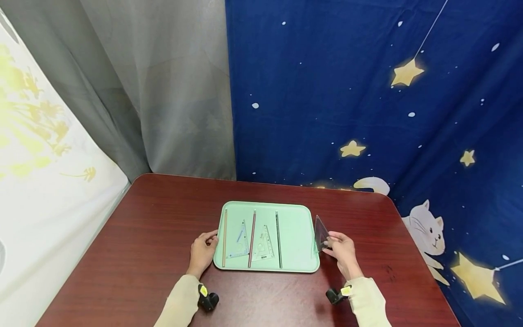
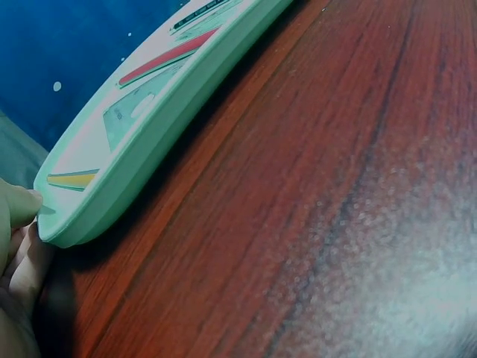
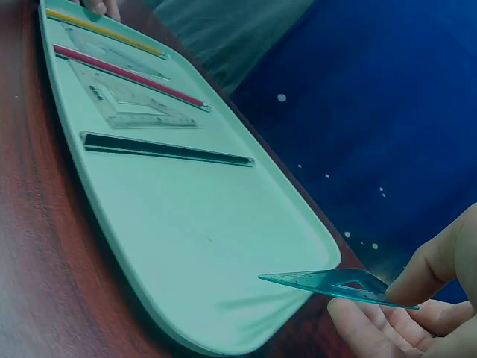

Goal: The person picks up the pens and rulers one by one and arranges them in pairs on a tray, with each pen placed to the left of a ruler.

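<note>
A pale green tray [image 1: 298, 236] lies on the table. My left hand [image 1: 202, 252] grips its left rim, with the thumb [image 2: 22, 203] over the edge and the fingers beneath. Between thumb and fingers, my right hand [image 1: 342, 250] pinches a clear, dark-tinted triangular set square [image 1: 321, 234], tilted up at the tray's right rim. In the right wrist view that set square [image 3: 328, 283] looks teal and overlaps the tray's end. Inside the tray lie a yellow pencil [image 1: 224, 238], a clear set square [image 1: 246, 245], a red pencil [image 1: 252, 238], another clear set square [image 1: 267, 243] and a dark pencil [image 1: 278, 239].
The reddish-brown wooden table [image 1: 171, 213] extends around the tray on all sides. Behind it hang a grey curtain [image 1: 184, 91] and a blue star-patterned curtain [image 1: 310, 91]. A white patterned cloth [image 1: 41, 181] hangs at the left.
</note>
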Tool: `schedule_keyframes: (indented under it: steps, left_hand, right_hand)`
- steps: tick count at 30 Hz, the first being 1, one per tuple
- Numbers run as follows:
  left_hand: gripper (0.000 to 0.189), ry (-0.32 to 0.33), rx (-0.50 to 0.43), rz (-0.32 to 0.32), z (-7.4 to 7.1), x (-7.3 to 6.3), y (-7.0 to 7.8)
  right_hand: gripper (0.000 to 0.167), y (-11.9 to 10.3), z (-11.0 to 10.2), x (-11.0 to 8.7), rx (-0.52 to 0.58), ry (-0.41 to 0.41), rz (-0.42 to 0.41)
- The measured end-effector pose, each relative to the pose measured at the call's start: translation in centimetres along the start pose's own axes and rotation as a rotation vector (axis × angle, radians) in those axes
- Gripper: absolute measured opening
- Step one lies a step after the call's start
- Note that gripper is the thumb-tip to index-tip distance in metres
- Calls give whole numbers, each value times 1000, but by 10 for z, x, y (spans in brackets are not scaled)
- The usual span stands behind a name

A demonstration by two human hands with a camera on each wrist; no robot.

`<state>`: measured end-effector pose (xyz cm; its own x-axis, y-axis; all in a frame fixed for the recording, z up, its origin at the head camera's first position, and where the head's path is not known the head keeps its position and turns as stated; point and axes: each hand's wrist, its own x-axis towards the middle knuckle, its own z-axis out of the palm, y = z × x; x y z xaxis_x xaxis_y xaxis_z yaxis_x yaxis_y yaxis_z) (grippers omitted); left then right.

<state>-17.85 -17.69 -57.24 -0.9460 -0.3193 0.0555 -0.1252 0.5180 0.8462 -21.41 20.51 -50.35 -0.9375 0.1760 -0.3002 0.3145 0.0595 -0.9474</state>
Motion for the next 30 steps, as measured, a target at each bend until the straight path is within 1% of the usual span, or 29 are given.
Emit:
schedule_keyframes:
  steps: [13,16,20,23,30]
  left_hand:
    - [27,29,-1,5,0,0,0]
    - [27,26,-1,9,0,-1,0]
    - [27,13,-6,-9,0,-2,0]
    - [27,12,-7,-9,0,-2,0]
    - [28,0,-9,-13,1,-1,0]
  right_hand:
    - [38,5,21,-1,-43,-16,-12]
    - [40,6,26,-2,-33,-19,-10]
    - [42,10,34,-5,-33,-33,-20]
    - [42,14,40,-6,-32,-44,-24]
    - [41,23,49,-6,-19,-48,-11]
